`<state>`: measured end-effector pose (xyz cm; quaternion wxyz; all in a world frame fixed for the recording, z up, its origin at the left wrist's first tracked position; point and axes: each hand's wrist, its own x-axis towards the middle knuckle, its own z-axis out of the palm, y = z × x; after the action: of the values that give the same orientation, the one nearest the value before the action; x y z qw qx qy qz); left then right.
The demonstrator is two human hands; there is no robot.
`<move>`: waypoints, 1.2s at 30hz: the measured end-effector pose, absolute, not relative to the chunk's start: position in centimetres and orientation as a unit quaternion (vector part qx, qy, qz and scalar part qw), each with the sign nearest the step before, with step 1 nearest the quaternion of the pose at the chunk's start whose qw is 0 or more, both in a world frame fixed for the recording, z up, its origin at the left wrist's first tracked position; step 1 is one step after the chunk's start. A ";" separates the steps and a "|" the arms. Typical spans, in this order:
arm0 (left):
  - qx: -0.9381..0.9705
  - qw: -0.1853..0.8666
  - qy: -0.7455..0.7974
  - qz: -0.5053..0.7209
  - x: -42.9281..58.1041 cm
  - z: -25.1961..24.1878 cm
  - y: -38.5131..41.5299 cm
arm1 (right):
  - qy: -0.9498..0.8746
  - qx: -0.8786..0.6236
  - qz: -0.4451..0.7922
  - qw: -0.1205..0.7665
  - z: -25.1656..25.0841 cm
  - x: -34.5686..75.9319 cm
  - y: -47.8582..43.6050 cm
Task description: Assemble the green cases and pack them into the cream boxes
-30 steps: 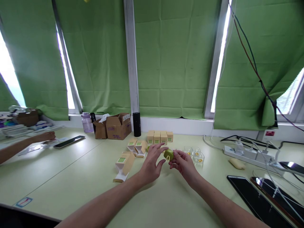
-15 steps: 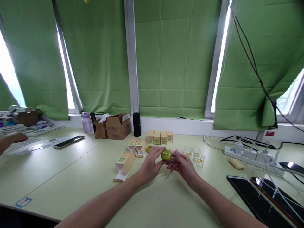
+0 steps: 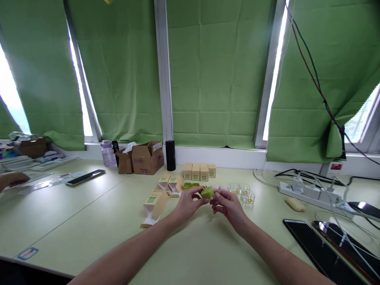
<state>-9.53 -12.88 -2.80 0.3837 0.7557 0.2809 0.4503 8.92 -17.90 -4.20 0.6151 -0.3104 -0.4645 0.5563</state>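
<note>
My left hand (image 3: 189,204) pinches a small glossy green container (image 3: 208,192) between thumb and fingers, just above the table. At its right side, the closed fingertips of my right hand (image 3: 228,206) also grip it. Something pale shows behind those fingertips, too covered to name. Two more green pieces (image 3: 187,185) lie just beyond my left hand. To the left, an open small carton (image 3: 156,204) lies with its white flaps out, and two more opened cartons (image 3: 175,183) are behind it. Clear little cups (image 3: 249,196) with yellow bottoms stand beyond my right hand.
Several small tan boxes (image 3: 196,172) stand in a row at the back. Cardboard boxes (image 3: 147,158) and a black cylinder (image 3: 170,155) are along the wall. A power strip (image 3: 308,198) with cables and dark phones (image 3: 317,245) occupies the right. Another person's hand (image 3: 12,180) is far left.
The green container has tilted in my hands, and my left fingers have shifted down a little, uncovering more of the green pieces behind. The other person's hand has moved left.
</note>
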 end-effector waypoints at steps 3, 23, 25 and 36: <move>0.752 0.402 0.276 0.444 -9.4 -2.5 -13.1 | -0.478 -0.317 0.541 0.616 -4.2 8.9 -17.8; 0.695 0.446 0.323 0.463 -9.9 -3.3 -11.4 | -0.686 -0.623 -0.018 0.374 -2.9 11.2 -17.9; 0.680 0.451 0.331 0.474 -10.0 -3.4 -11.2 | -0.692 -0.671 -0.125 0.234 -1.8 12.1 -18.3; 0.643 0.460 0.357 0.498 -10.3 -3.2 -11.2 | -0.646 -0.758 -0.094 0.004 -0.8 15.5 -17.9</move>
<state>-10.26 -11.20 -3.18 0.4597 0.6429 0.3571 0.4979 15.48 -17.88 -0.76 0.0037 -0.7576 -0.6458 -0.0945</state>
